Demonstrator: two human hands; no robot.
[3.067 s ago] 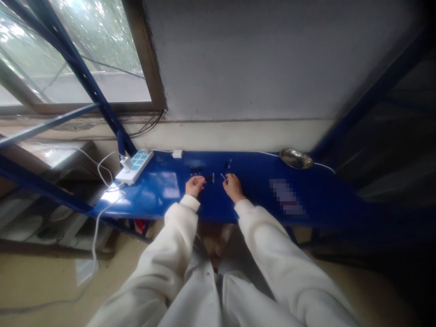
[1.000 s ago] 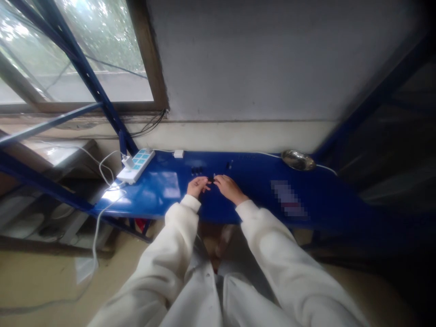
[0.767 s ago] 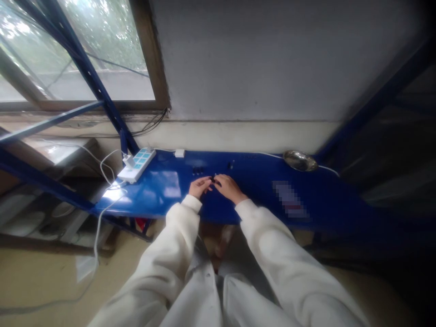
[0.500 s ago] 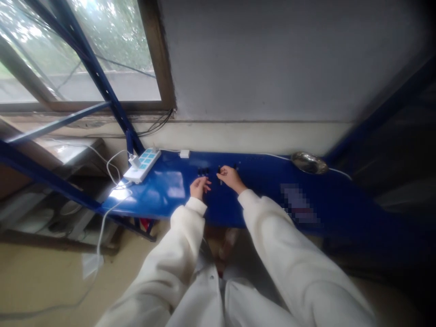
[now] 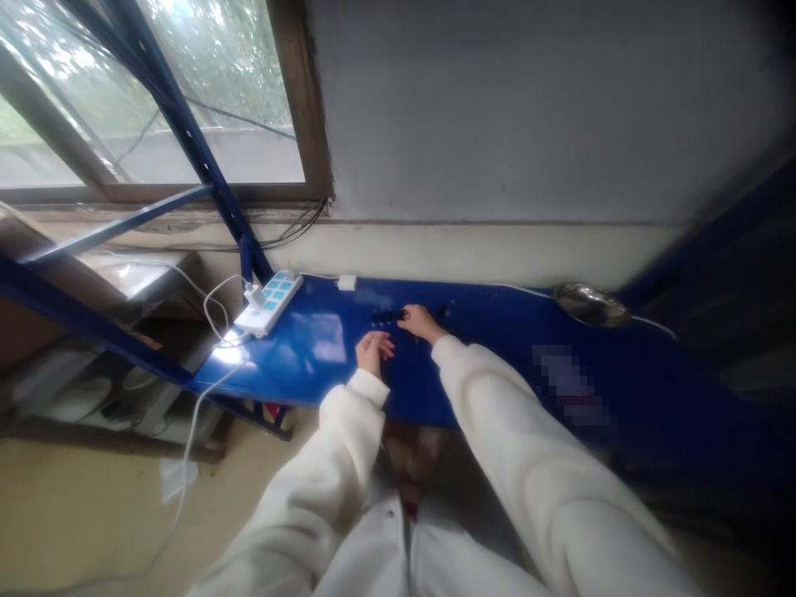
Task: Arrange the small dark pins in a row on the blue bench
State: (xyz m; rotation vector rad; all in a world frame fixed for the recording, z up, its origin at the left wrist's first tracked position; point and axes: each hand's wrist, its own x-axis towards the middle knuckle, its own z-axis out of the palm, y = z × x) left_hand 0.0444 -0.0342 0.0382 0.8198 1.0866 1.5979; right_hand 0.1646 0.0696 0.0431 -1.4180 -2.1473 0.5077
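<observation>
Several small black pieces [image 5: 382, 317] stand in a short row on the blue tabletop [image 5: 298, 365]; their kind is too small to make out. At the right end of this row, my right hand [image 5: 421, 323] pinches another small black piece [image 5: 405, 315] between thumb and fingertips. Just in front of the row, my left hand [image 5: 374, 352] hovers with its fingers loosely apart and nothing in them. Right of my right hand lies one more dark bit [image 5: 443, 311].
A white power strip [image 5: 270, 303] with a plugged-in charger lies at the left, its cord hanging over the edge. A small white adapter [image 5: 347, 283] sits at the back. A shiny metal dish [image 5: 590, 304] stands at the back right. Blue rack posts [image 5: 205, 166] rise at the left.
My right hand has brought the black piece down to the row's right end. My left hand has loosened and drawn slightly back from the row. The whole view has shifted a little.
</observation>
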